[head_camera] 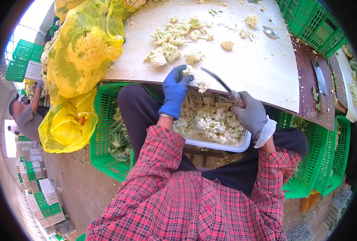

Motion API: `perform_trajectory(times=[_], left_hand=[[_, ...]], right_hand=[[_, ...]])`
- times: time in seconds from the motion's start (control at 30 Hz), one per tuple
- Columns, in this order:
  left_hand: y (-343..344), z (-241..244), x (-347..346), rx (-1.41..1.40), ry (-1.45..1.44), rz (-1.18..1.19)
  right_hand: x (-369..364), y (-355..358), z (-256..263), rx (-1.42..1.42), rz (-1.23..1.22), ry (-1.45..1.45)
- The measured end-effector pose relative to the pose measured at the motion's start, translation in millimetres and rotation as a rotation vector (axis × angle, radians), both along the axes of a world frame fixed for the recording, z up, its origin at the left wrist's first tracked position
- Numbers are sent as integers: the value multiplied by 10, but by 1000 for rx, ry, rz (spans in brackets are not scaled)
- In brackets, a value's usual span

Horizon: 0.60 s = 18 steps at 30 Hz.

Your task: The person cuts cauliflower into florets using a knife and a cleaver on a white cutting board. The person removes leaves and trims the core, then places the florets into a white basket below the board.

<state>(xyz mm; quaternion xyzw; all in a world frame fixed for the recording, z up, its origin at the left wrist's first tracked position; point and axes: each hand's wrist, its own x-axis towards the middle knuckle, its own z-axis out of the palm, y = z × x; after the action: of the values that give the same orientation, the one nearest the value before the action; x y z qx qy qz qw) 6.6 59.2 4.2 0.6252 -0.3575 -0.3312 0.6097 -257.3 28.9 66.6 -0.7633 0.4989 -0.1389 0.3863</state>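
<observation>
My left hand (174,90), in a blue knit glove, pinches a small cauliflower floret (188,70) at the table's near edge. A grey glove covers my right hand (252,113), which grips the handle of a knife with a narrow, curved dark blade (216,79). The blade points up and left over the tabletop, apart from the floret. Between my knees sits a white plastic tub (217,145) full of cut florets (210,123). One loose cauliflower piece (202,87) is just above the tub, by the table edge. Cauliflower chunks (170,52) are grouped beyond my left hand.
Yellow mesh bags of cauliflower (89,51) stand at the left. A green crate (101,150) below holds leaves and trimmings. On the white tabletop (262,66) lies a metal spoon (270,32). A cleaver (320,79) rests on a dark red board at right. Another person (30,117) works farther left.
</observation>
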Motion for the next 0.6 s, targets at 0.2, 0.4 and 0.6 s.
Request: perform_trajectory(times=[0.2, 0.4, 0.6], left_hand=[[-67, -28, -137, -74, 9, -79], [219, 173, -99, 124, -249, -222], [-536, 212, 200, -22, -921, 88]], right_hand=[[123, 69, -156, -24, -56, 80], [-56, 318, 168, 27, 1, 122], [-33, 148, 17, -40, -250, -18]])
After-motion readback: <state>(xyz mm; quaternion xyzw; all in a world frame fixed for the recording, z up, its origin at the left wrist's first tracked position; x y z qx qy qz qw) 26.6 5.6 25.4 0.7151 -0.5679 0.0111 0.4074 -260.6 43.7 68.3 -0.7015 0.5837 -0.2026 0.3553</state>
